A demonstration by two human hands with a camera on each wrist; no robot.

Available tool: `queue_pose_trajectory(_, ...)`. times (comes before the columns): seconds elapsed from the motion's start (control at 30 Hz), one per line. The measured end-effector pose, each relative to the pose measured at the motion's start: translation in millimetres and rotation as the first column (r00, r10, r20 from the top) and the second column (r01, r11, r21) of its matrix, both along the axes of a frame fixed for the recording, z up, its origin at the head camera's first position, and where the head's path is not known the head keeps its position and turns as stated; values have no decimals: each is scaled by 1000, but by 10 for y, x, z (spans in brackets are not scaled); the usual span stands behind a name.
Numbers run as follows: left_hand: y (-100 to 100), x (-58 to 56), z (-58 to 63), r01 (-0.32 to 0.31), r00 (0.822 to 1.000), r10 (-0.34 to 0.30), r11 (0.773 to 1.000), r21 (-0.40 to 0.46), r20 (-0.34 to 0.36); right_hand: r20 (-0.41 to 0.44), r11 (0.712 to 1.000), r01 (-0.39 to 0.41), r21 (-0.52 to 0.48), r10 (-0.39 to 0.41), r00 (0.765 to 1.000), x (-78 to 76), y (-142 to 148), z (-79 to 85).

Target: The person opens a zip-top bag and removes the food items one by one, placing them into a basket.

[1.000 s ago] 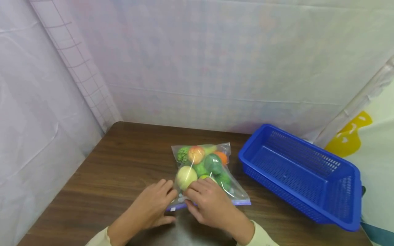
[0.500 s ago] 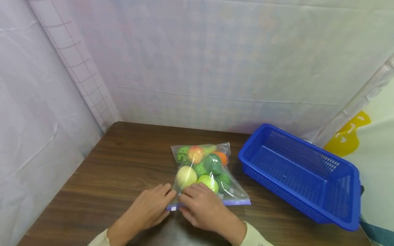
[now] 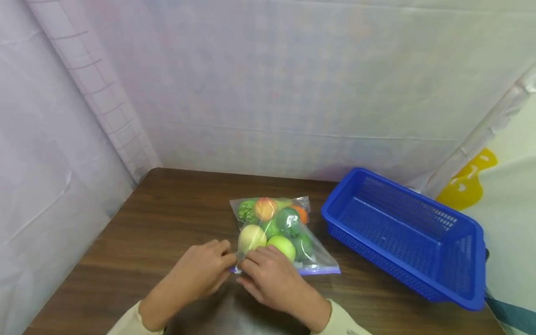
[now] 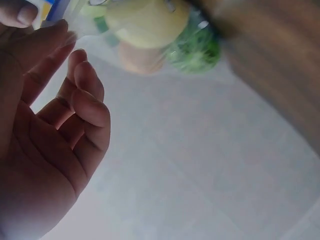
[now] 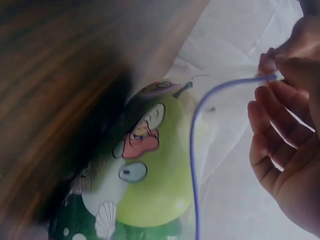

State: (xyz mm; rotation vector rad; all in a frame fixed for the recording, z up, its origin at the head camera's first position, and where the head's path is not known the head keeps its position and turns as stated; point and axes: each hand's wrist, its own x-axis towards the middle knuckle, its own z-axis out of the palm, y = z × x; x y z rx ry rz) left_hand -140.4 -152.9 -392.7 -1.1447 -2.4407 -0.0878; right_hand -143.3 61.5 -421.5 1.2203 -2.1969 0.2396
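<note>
Sealing, I judge: my left grip [image 3: 200,270] and right grip [image 3: 271,278] pinch the zip bag's [image 3: 317,255] near-left corner; next needs firm pressing.

A dark wood-grain table [image 3: 176,204], its far left corner rounded, stands against a pale, faintly checked sheet [image 3: 272,83]. Creased white fabric [image 3: 46,177] hangs left, beside a grid-lined strip [image 3: 96,88]; a yellow motif [image 3: 465,188] marks the right-hand sheet [image 3: 512,223]. Soft light glints on the tabletop's near part.
</note>
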Motion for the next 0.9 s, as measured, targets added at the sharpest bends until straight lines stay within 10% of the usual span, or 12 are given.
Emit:
queue_pose_trajectory(0.43,236,-81,598,-115,992,113,993,-27,-49,22,974,50,-219,-46,999,-156,-5,322)
queue_pose_trajectory(0.73,323,-149,870,-244,953,216,963,116,211,27,948,78,-308,-73,997,-243,-28,491)
queue_pose_trajectory(0.9,309,-204,872,-226,954,183,960,166,235,34,946,68,-317,-60,998,-293,-8,531)
